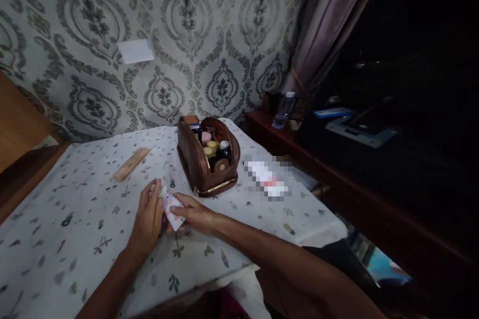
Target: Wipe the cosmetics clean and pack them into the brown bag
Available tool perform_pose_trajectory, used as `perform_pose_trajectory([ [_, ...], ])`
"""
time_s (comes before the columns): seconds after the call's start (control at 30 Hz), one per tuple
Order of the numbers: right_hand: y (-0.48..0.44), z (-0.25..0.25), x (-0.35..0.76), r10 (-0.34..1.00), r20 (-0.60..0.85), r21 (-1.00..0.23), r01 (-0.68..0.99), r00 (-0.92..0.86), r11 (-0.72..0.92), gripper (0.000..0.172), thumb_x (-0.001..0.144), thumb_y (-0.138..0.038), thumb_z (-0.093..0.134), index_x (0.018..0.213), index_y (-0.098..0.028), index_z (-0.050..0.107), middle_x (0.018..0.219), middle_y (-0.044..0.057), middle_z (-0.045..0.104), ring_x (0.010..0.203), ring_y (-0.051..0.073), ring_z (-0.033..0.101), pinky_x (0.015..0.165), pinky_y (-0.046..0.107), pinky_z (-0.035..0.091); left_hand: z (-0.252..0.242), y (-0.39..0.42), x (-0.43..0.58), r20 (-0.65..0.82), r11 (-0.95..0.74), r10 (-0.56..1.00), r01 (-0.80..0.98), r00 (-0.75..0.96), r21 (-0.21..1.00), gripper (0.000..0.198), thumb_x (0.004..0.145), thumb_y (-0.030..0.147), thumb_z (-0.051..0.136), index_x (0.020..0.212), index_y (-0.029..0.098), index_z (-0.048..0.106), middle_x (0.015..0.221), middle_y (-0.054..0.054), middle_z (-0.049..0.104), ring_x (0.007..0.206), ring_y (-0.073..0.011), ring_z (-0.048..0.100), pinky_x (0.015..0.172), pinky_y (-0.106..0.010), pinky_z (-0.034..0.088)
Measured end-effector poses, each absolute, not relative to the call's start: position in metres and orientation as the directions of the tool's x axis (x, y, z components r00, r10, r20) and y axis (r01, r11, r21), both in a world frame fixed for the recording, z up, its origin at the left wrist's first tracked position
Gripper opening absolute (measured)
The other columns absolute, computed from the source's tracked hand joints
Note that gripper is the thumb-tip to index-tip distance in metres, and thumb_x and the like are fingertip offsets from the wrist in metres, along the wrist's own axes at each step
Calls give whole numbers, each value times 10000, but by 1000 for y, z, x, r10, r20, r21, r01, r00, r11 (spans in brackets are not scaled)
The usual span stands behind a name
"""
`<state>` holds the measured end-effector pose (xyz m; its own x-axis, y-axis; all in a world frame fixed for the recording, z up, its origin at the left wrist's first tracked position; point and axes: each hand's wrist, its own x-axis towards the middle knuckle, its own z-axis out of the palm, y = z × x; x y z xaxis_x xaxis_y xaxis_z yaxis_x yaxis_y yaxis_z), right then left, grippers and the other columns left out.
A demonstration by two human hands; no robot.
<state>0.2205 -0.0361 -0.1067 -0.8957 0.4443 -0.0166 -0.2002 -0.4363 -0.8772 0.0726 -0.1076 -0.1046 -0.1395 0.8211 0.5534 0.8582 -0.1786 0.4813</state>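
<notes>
And here, low over the printed tablecloth, both hands close in on one small tube; the right hand has it firmly grasped, thumb laid across the front, fingers tucked behind — a hold that seems meant to steady the soft body while the capped end tips towards the left hand; those left fingers run nearly straight beside the cap, and whether they pinch it or merely brush it, I cannot tell; just beyond sits the brown bag, mouth spread wide and zip undone, presumably so its crowded jars and bottles lie within easy reach; a flat wooden-looking piece rests off to the left, well out of the hands' way; now the tube itself — white, dotted with pinkish-purple and reddish print, a touch of green low down; it is narrow at the pale cap, broadening to a flat end nearest the wearer; any lettering is too small to read.
</notes>
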Motion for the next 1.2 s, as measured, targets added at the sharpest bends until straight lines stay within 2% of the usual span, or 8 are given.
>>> perform_pose_trajectory([
  [0.1, -37, -105, 219, 504, -62, -893, -177, -862, -413, 390, 674, -330, 710, 984, -192, 520, 688, -33, 618, 597, 121, 593, 481, 191, 369, -107, -109, 80, 568, -259, 823, 879, -16, 400, 505, 984, 262, 315, 1488, 250, 293, 1517, -113, 352, 1416, -256, 314, 1131, -485, 336],
  [0.2, -37, -102, 219, 570, -92, -894, -184, -817, -408, 506, 619, -218, 667, 1105, -211, 525, 799, -39, 605, 651, 118, 580, 511, 198, 399, -106, -111, 85, 586, -341, 807, 871, 77, 354, 527, 972, 203, 336, 1492, 256, 268, 1516, -92, 382, 1436, -232, 286, 1126, -452, 364],
  [0.3, -37, -99, 221, 591, -98, -904, -178, -800, -390, 591, 603, -186, 650, 1178, -243, 524, 883, -36, 585, 724, 122, 568, 544, 203, 417, -105, -110, 85, 614, -415, 774, 856, 153, 310, 447, 957, 153, 339, 1394, 222, 408, 1465, -93, 456, 1419, -222, 322, 1123, -441, 376],
  [0.47, -36, -96, 224, 523, -60, -922, -153, -850, -355, 586, 650, -242, 670, 1212, -223, 508, 812, -34, 590, 678, 117, 564, 529, 197, 389, -105, -105, 76, 644, -400, 752, 874, 140, 276, 327, 953, 169, 358, 1231, 190, 529, 1367, -113, 541, 1354, -235, 409, 1096, -452, 397],
  [0.63, -38, -95, 226, 454, -53, -934, -117, -889, -339, 646, 673, -336, 733, 1269, -236, 503, 829, -18, 606, 664, 124, 582, 510, 195, 364, -95, -103, 66, 636, -234, 766, 881, -93, 410, 311, 961, 295, 371, 1178, 172, 557, 1283, -133, 574, 1225, -249, 517, 1035, -436, 426],
  [0.77, -40, -96, 224, 469, -74, -938, -98, -880, -332, 711, 692, -474, 760, 1323, -268, 504, 845, -4, 604, 639, 118, 561, 481, 190, 341, -82, -105, 64, 468, -92, 832, 759, -296, 644, 336, 950, 404, 390, 1126, 176, 564, 1006, -69, 653, 935, -214, 619, 843, -352, 494],
  [0.93, -39, -97, 220, 477, -101, -890, -135, -873, -435, 736, 771, -688, 599, 1363, -262, 500, 808, 25, 606, 626, 138, 557, 447, 199, 307, -77, -104, 61, 349, -59, 835, 561, -426, 825, 306, 931, 431, 433, 1066, 190, 566, 789, 11, 587, 711, -151, 555, 679, -260, 458],
  [1.2, -37, -102, 220, 557, -115, -893, -161, -822, -421, 853, 619, -380, 846, 1379, -250, 482, 803, -29, 566, 581, 78, 484, 462, 181, 315, -79, -104, 58, 347, -97, 856, 540, -384, 836, 324, 921, 415, 470, 1105, 185, 605, 990, -39, 673, 891, -181, 606, 833, -297, 465],
])
